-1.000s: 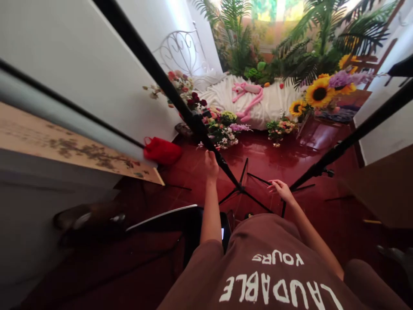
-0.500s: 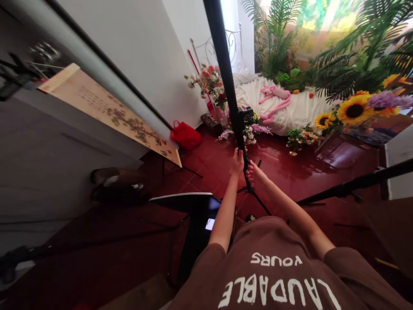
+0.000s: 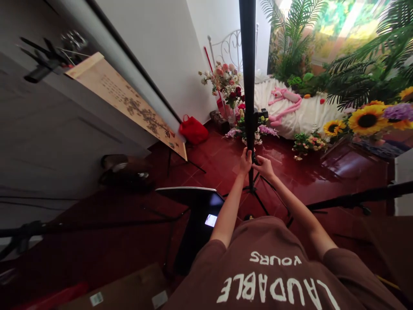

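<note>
A black light stand (image 3: 248,82) rises upright in front of me, its tripod legs spread on the floor. My left hand (image 3: 245,162) is wrapped round the pole from the left side. At the same height on the right, my right hand (image 3: 263,168) is closed at a small dark knob (image 3: 255,159) on the stand, partly hidden by the fingers. A second clamp with a knob (image 3: 263,113) sits higher on the pole, untouched.
A black chair-like surface with a lit phone (image 3: 211,220) stands left of my forearm. A hanging scroll (image 3: 129,107) and red bag (image 3: 193,130) are on the left. Flowers (image 3: 226,77), a pink plush toy (image 3: 287,97) and sunflowers (image 3: 367,120) lie beyond. Another black pole (image 3: 361,198) crosses at right.
The view has shifted, and the pole stands more upright and farther right in it. My right hand has turned and closed on the knob; my left still grips the pole.
</note>
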Motion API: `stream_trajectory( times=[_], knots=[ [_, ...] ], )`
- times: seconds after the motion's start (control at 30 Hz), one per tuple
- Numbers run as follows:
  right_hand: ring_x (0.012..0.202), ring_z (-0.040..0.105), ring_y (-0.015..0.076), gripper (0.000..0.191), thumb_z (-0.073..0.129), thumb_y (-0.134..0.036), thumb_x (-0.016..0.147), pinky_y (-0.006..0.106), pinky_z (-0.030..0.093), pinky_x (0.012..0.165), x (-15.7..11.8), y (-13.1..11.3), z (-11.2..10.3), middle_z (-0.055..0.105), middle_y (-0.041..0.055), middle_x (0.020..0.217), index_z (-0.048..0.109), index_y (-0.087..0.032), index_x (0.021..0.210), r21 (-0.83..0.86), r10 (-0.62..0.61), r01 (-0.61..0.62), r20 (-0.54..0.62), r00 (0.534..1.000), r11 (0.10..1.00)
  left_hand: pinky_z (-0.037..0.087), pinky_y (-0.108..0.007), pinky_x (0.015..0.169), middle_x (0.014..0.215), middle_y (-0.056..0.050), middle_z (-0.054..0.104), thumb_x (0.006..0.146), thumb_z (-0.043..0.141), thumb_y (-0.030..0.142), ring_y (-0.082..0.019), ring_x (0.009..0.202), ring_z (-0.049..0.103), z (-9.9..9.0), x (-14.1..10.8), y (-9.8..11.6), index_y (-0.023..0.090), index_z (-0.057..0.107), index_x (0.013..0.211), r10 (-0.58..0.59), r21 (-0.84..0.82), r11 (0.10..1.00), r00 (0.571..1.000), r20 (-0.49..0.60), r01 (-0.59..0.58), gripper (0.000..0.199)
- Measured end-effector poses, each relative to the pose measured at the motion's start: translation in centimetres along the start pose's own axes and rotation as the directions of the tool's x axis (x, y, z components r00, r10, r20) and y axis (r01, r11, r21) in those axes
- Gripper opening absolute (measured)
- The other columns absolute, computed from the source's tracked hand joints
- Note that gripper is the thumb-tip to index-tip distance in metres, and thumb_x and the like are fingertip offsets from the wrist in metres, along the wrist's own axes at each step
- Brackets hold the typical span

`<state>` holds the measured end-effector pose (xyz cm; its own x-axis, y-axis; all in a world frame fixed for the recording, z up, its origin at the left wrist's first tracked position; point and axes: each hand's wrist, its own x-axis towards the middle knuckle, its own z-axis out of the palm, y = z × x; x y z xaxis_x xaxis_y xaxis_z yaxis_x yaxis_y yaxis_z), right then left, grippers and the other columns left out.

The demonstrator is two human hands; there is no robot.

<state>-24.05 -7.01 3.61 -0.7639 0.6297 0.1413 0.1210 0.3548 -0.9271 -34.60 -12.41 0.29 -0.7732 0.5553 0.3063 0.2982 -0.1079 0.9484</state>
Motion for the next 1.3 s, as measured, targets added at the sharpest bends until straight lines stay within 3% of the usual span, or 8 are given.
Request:
stream_trajectory(
  times=[0.13, 0.23, 0.3, 0.53, 0.63, 0.9, 1.17, 1.3],
  knots=[
    [0.062, 0.045, 0.0129, 0.018, 0.068, -0.027, 0.067, 0.023, 0.040, 0.058, 0.6, -2.6, -3.0, 0.052, -0.0013, 0.067, 0.050, -0.022, 0.071, -0.350, -0.146, 0.186, 0.139, 0.980, 0.918, 0.049, -0.027, 0.077, 0.095, -0.008, 0.066, 0.088, 0.035, 0.066, -0.015, 0.083, 0.063, 0.1, 0.0, -0.2, 0.020, 0.058, 0.101, -0.006, -0.046, 0.999, 1.000, 0.014, 0.006, 0.053],
    [0.075, 0.054, 0.0170, 0.039, 0.068, -0.040, 0.074, 0.028, 0.050, 0.063, 1.7, -5.5, -4.3, 0.059, 0.0057, 0.095, 0.056, -0.022, 0.107, -0.296, -0.329, 0.301, -0.049, 0.943, 0.907, 0.047, -0.024, 0.068, 0.087, -0.005, 0.064, 0.088, 0.036, 0.067, -0.012, 0.073, 0.059, 0.1, -0.2, 0.2, 0.020, 0.058, 0.101, -0.026, -0.036, 0.999, 1.000, 0.005, 0.027, 0.053],
    [0.086, 0.057, 0.0189, 0.059, 0.064, -0.045, 0.079, 0.031, 0.054, 0.068, 2.9, -7.7, -4.6, 0.055, 0.0091, 0.116, 0.043, -0.024, 0.130, -0.234, -0.427, 0.389, -0.139, 0.893, 0.891, 0.045, -0.022, 0.062, 0.080, -0.003, 0.061, 0.087, 0.037, 0.066, -0.011, 0.066, 0.055, 0.0, -0.3, 0.4, 0.020, 0.058, 0.101, -0.035, -0.033, 0.999, 0.999, -0.001, 0.035, 0.053],
    [0.112, 0.058, 0.0281, 0.067, 0.054, -0.041, 0.089, 0.043, 0.056, 0.085, 6.2, -12.9, -3.2, 0.046, 0.0105, 0.139, 0.021, -0.030, 0.147, -0.155, -0.544, 0.527, -0.102, 0.833, 0.836, 0.047, -0.024, 0.065, 0.081, -0.004, 0.060, 0.088, 0.036, 0.066, -0.012, 0.069, 0.056, -0.1, -0.5, 0.2, 0.019, 0.057, 0.104, 0.004, -0.011, 1.000, 1.000, -0.008, -0.004, 0.053],
    [0.109, 0.061, 0.0258, 0.065, 0.054, -0.034, 0.090, 0.041, 0.056, 0.086, 6.3, -12.2, -2.5, 0.053, 0.0095, 0.133, 0.022, -0.030, 0.147, -0.148, -0.543, 0.528, -0.092, 0.835, 0.836, 0.049, -0.027, 0.073, 0.091, -0.007, 0.063, 0.089, 0.035, 0.064, -0.015, 0.078, 0.059, -0.1, -0.7, 0.1, 0.019, 0.055, 0.113, 0.024, 0.027, 0.999, 1.000, 0.005, -0.024, 0.054],
    [0.092, 0.065, 0.0237, 0.064, 0.063, -0.027, 0.083, 0.042, 0.056, 0.081, 3.9, -6.4, -0.3, 0.066, 0.0071, 0.110, 0.035, -0.027, 0.141, -0.055, -0.333, 0.329, -0.097, 0.938, 0.943, 0.043, -0.034, 0.101, 0.111, -0.015, 0.064, 0.092, 0.035, 0.060, -0.020, 0.115, 0.057, 0.1, -0.7, -0.4, 0.016, 0.051, 0.127, 0.005, 0.056, 0.998, 1.000, 0.030, -0.006, 0.058],
    [0.103, 0.064, 0.0247, 0.060, 0.062, -0.038, 0.085, 0.044, 0.057, 0.085, 2.9, -5.8, -1.0, 0.059, 0.0089, 0.125, 0.037, -0.031, 0.138, 0.037, -0.318, 0.322, -0.084, 0.944, 0.946, 0.048, -0.034, 0.094, 0.108, -0.012, 0.065, 0.092, 0.035, 0.059, -0.019, 0.102, 0.062, 0.2, -0.6, -0.5, 0.021, 0.051, 0.124, 0.041, 0.032, 0.999, 0.999, 0.010, -0.041, 0.052],
    [0.103, 0.063, 0.0212, 0.049, 0.058, -0.043, 0.087, 0.039, 0.058, 0.082, -0.1, -3.6, -1.3, 0.057, 0.0099, 0.126, 0.039, -0.030, 0.130, 0.066, -0.272, 0.290, -0.204, 0.940, 0.955, 0.050, -0.035, 0.088, 0.106, -0.011, 0.064, 0.091, 0.034, 0.061, -0.019, 0.095, 0.063, 0.3, -0.8, -0.3, 0.023, 0.052, 0.123, 0.055, 0.052, 0.997, 0.998, -0.010, -0.054, 0.052]
  ],
)
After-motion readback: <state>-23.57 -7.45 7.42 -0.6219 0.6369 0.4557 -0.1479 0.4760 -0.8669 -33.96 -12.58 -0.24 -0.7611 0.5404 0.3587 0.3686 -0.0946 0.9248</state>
